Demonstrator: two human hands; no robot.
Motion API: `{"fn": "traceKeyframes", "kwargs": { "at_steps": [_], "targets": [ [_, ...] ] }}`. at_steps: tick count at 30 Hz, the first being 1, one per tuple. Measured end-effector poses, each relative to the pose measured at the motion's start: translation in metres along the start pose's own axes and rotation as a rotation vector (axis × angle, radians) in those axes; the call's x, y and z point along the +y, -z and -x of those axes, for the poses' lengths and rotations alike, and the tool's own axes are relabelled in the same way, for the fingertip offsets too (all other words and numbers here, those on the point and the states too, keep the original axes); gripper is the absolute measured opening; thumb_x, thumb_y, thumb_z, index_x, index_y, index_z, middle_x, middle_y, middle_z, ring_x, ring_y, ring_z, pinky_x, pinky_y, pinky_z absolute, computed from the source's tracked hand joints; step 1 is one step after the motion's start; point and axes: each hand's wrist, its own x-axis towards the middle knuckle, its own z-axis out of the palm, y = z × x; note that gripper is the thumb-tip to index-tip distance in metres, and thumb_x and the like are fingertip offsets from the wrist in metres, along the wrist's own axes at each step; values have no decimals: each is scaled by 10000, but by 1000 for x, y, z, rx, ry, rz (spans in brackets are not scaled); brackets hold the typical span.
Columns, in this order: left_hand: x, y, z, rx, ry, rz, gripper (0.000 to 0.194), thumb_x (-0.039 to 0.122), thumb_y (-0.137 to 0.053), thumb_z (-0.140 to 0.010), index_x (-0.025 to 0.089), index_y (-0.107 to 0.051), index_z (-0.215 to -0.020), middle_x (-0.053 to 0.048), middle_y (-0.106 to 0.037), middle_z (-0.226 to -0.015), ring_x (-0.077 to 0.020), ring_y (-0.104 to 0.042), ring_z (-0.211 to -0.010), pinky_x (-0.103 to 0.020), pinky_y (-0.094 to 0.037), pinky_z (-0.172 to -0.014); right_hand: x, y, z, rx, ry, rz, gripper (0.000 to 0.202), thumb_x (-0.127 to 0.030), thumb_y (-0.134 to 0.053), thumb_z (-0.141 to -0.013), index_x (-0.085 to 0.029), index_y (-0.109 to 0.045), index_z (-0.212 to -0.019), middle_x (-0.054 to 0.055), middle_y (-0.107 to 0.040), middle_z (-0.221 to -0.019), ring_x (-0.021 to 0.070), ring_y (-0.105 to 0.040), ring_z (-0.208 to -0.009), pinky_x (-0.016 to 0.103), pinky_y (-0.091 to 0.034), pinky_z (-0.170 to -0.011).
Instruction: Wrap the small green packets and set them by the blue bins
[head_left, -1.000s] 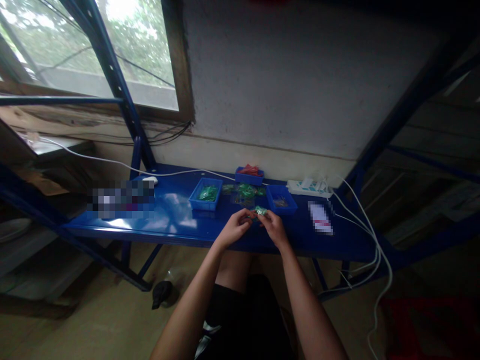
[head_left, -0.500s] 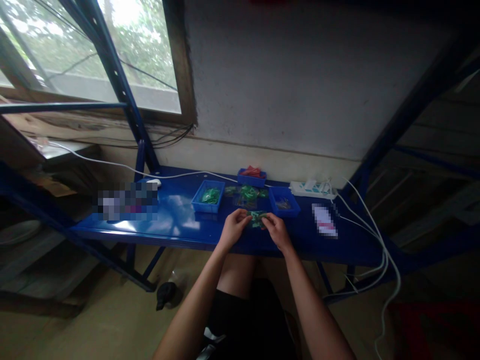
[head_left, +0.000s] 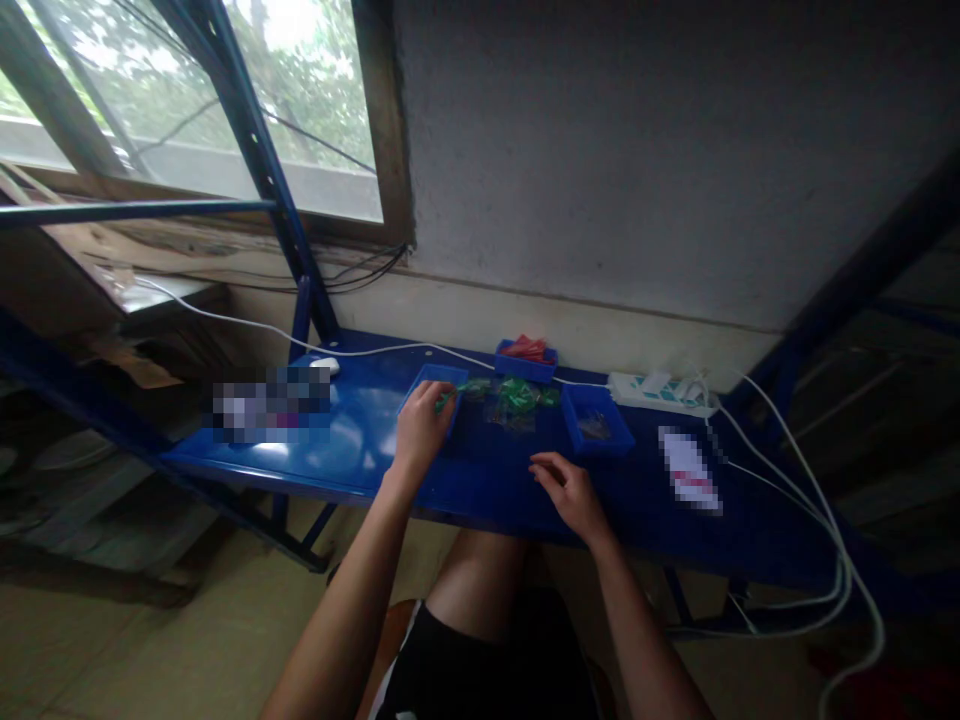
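Note:
My left hand (head_left: 424, 425) is over the left blue tray (head_left: 457, 412), hiding much of it. Its fingers are curled together, with a bit of green at the fingertips. Whether that green is gripped or lies in the tray behind, I cannot make out. To the right, my right hand (head_left: 574, 492) hovers near the shelf's front edge, thumb and fingers apart, holding nothing. Ahead of it lie clear plastic packets with green contents (head_left: 517, 395). The right blue tray (head_left: 600, 420), beyond my right hand, holds small thin pieces too dim to name.
A small blue tray of red pieces (head_left: 525, 350) stands at the back of the blue shelf (head_left: 352, 400). A white power strip (head_left: 660, 392) with cables lies at back right. Blurred-out items sit at both sides. A white object (head_left: 324, 366) lies at back left.
My hands have parted; the green packet they held between them has left their grasp. The left hand went left to the tray, and the right stayed near the front. The view shifted slightly.

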Motion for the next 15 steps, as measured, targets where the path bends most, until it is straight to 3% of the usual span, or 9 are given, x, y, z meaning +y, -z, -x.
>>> {"fn": "traceKeyframes", "kwargs": {
  "at_steps": [4, 8, 12, 15],
  "targets": [
    [-3, -6, -2, -133, -129, -418, 184, 229, -489, -872, 178, -654, -937, -100, -663, -930, -261, -584, -919, -376, -417, -813, -3, -1, 2, -15, 29, 72, 201, -328, -525, -850, -201, -652, -941, 59, -724, -879, 195, -685, -814, 297, -518, -724],
    [5, -18, 6, -151, -232, -515, 240, 217, -458, -887, 182, -640, -1040, -110, -651, -1054, -270, -559, -990, -386, -394, -838, -4, -1, 3, -16, 32, 103, 180, -305, -533, -854, -205, -658, -937, 48, -724, -879, 179, -681, -779, 272, -516, -689],
    [2, -19, 5, -215, -176, -584, 263, 213, -417, -904, 187, -668, -978, -95, -675, -954, -262, -584, -884, -380, -406, -770, -4, -1, 5, -16, 31, 111, 182, -294, -531, -865, -209, -660, -960, 40, -721, -872, 168, -676, -765, 256, -518, -676],
    [-1, -15, 4, -180, -108, -610, 292, 283, -412, -916, 175, -682, -936, -108, -677, -930, -273, -583, -882, -390, -414, -764, -4, -2, 6, -39, 51, 133, 177, -276, -523, -875, -212, -660, -968, 37, -716, -879, 164, -672, -771, 258, -522, -696]
  ]
}}
